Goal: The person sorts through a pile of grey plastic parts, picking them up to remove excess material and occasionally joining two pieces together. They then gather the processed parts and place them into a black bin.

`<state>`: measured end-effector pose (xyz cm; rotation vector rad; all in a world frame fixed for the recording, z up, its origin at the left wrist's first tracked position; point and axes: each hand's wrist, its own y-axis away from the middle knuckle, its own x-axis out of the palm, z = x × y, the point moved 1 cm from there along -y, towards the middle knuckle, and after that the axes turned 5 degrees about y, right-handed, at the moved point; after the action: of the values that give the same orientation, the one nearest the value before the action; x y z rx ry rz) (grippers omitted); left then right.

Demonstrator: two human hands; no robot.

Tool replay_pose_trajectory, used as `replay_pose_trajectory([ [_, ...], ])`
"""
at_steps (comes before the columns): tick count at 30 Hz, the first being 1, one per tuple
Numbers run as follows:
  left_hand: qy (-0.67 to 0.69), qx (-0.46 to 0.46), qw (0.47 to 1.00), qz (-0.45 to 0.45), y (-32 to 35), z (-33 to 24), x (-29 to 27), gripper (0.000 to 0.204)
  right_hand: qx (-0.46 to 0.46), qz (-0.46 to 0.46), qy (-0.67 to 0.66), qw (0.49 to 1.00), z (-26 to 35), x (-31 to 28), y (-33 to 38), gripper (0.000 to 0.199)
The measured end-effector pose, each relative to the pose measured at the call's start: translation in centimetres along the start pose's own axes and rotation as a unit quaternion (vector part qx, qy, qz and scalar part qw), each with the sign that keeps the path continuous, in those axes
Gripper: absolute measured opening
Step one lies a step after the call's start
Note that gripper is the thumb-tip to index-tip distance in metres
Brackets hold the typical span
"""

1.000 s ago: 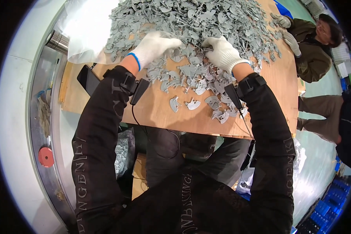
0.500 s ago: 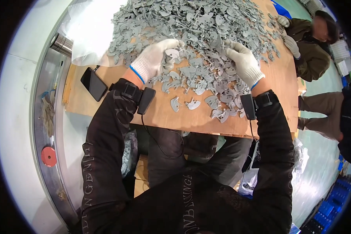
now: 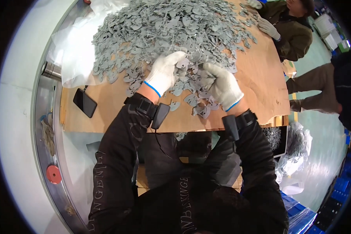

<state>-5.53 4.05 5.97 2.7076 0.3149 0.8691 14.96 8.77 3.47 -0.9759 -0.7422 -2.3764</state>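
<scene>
A large heap of flat grey curved parts (image 3: 160, 29) covers the far middle of the wooden table (image 3: 259, 84). At the heap's near edge, my left hand (image 3: 165, 72), in a white knit glove, pinches one grey curved part (image 3: 183, 63) between thumb and fingers. My right hand (image 3: 223, 85), gloved the same way, is close beside it with its fingers curled inward. Whatever its fingertips hold is hidden among the grey pieces behind them. Between and below my hands lie several loose grey parts (image 3: 201, 110), near the front of the table.
A black phone (image 3: 85, 103) lies at the table's left, below a translucent plastic sheet (image 3: 76, 60). Beyond the left edge are a steel cylinder (image 3: 52, 71) and a red disc (image 3: 54, 174). At the far right, a co-worker's gloved hand (image 3: 268, 28) rests by the heap.
My hands have come closer together, the right one moving inward toward the left. The whole view has shifted, so the table and the co-worker appear further left.
</scene>
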Motion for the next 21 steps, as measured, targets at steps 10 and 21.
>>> replay_pose_trajectory([
  [10, -0.108, 0.214, 0.968, -0.067, -1.9, 6.2, 3.6, 0.023, -0.146, -0.193, 0.175, 0.954, -2.3, 2.2, 1.2, 0.015],
  [21, -0.015, 0.259, 0.965, -0.045, -1.1, 5.6, 4.2, 0.015, -0.263, -0.223, 0.511, 0.787, -0.2, 3.7, 3.1, 0.033],
])
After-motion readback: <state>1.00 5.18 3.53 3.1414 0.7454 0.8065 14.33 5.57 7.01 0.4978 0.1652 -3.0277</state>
